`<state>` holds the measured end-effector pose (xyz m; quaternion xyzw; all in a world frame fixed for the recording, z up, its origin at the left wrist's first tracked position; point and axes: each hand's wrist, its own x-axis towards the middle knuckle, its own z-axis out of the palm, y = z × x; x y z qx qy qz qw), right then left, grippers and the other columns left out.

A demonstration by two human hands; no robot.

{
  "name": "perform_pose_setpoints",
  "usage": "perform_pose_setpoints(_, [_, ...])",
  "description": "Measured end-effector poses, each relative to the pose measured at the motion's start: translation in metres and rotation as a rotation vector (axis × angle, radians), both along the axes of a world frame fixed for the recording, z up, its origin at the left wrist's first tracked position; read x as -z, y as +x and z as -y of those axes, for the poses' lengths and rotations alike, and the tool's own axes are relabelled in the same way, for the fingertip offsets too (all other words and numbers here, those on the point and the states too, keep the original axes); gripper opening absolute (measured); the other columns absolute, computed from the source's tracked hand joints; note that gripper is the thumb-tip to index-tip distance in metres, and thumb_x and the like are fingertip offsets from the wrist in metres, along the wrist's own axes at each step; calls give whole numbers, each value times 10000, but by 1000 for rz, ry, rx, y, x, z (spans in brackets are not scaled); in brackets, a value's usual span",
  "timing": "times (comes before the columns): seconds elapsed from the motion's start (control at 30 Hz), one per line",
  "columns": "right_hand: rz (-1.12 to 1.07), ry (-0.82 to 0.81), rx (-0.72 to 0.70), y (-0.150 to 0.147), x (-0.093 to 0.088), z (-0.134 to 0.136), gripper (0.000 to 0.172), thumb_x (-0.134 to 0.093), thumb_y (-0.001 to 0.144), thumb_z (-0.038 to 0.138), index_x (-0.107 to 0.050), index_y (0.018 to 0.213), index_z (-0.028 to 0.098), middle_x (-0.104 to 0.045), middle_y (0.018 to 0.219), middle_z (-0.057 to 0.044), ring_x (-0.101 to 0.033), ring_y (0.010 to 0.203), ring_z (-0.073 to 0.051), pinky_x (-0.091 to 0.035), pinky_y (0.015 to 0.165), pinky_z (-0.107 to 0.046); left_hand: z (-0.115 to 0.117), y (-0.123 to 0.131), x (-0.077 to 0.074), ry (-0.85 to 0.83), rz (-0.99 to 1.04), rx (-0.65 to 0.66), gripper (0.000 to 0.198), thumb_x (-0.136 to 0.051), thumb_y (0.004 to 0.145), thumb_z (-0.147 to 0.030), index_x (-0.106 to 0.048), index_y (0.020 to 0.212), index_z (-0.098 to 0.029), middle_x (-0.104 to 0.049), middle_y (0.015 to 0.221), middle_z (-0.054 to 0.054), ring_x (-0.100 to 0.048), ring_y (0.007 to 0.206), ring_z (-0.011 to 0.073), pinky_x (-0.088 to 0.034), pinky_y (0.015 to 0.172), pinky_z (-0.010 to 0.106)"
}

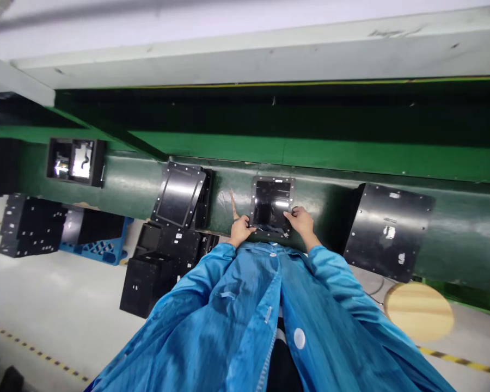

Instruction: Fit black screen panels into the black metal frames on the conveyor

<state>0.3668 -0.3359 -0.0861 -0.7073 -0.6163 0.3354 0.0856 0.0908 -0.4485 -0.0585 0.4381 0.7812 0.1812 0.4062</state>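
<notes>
In front of my body, a shallow black tray (pixel 292 190) with light dots along its rim lies on the green bench. Inside it is a glossy dark rectangular panel (pixel 271 201) that looks like a screen and reflects the light. My left hand (pixel 240 231) has its fingers curled and closed at the tray's lower left corner. With thumb and forefinger, my right hand (pixel 302 221) grips the right edge, the thumb lying over the rim beside the panel. The undersides of both grips are hidden.
Stacked black trays (pixel 179 193) stand to the left, and a larger black stack (pixel 387 231) to the right. Farther left sits a divided black box (pixel 75 160). Black boxes (pixel 147 283), a blue pallet (pixel 106 247) and a round wooden stool (pixel 418 310) stand below bench level. A shelf (pixel 245 60) overhangs the bench.
</notes>
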Motion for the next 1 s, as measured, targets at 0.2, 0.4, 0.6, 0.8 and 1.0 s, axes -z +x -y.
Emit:
perform_pose_setpoints(0.2, [12, 132, -52, -18, -15, -72, 788, -781, 862, 551, -520, 1515, 195, -676, 1321, -177, -678, 1140, -310, -516, 972, -404, -88, -24, -17, 18, 167, 108, 884, -967, 551, -211, -621, 1365, -215, -690, 968, 26, -686, 978, 259, -503, 1026, 388])
perform_pose_setpoints(0.4, [86, 109, -203, -20, -28, -125, 710, -709, 951, 506, -488, 1582, 269, -675, 1294, -165, -691, 1079, -318, -502, 935, -407, -182, -19, -27, 243, 16, 88, 631, -894, 751, -258, -696, 1350, -241, -737, 1063, 92, -682, 1126, 305, -451, 1089, 384])
perform_pose_setpoints(0.6, [29, 101, -212, -10, -18, -145, 438, -754, 903, 509, -658, 1259, 273, -729, 948, -40, -663, 894, -245, -470, 795, -325, -208, -18, -21, 146, -86, 110, 473, -938, 731, -336, -757, 1163, -267, -755, 971, 48, -692, 1034, 277, -465, 999, 362])
perform_pose_setpoints(0.8, [-35, 76, -214, -9, -6, -150, 475, -748, 887, 594, -654, 1184, 236, -713, 876, -50, -622, 786, -235, -434, 740, -334, -224, -25, -12, 60, -100, 119, 446, -984, 673, -336, -766, 1044, -218, -762, 1003, 58, -668, 997, 261, -447, 944, 355])
perform_pose_setpoints(1.0, [-113, 79, -194, -10, 1, -153, 528, -710, 855, 722, -670, 1051, 234, -672, 775, -41, -593, 722, -224, -427, 694, -343, -236, -36, -7, 19, -113, 176, 449, -993, 621, -379, -781, 987, -229, -755, 954, 16, -664, 956, 234, -460, 909, 339])
